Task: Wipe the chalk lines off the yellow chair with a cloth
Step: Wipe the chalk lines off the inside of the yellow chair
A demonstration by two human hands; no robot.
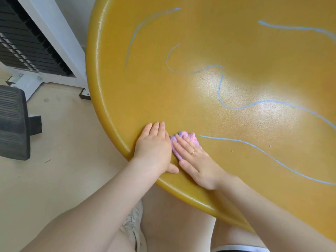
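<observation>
Left hand [153, 146]: flat, fingers straight and together, palm down on yellow chair [236, 51], at its rounded near-left rim; thumb tucked toward right hand; holding nothing.

Right hand [195, 160]: flat, fingers straight and slightly spread, pressing down on cloth [183, 140]; just beside left hand, nearly touching at the index side. Ring [193, 152] on one finger.

Cloth: pink, crumpled, pinned under right-hand fingers against chair surface; bunched edge showing beyond fingertips, a strip showing between the two hands. Blue smudge on the part ahead of fingertips.

Yellow chair: glossy, finely textured seat, filling the area ahead and to the right of both hands.

Chalk lines [221, 84], blue, several:
- one starting just right of cloth, running away to the right and curving toward the near edge;
- one long wavy line ahead of right hand, across the seat middle;
- one faint curve ahead of left hand, near the far-left rim;
- one far ahead and to the right.
Patch of seat directly around the hands bare of chalk.

Floor [60, 142]: pale, left of left hand and below forearms.
Shoe [134, 226]: light-coloured, below left forearm.
Black mesh object [12, 122]: on floor, far left of left hand.
White-framed unit with dark slats [32, 46]: far left, ahead of left hand.
</observation>
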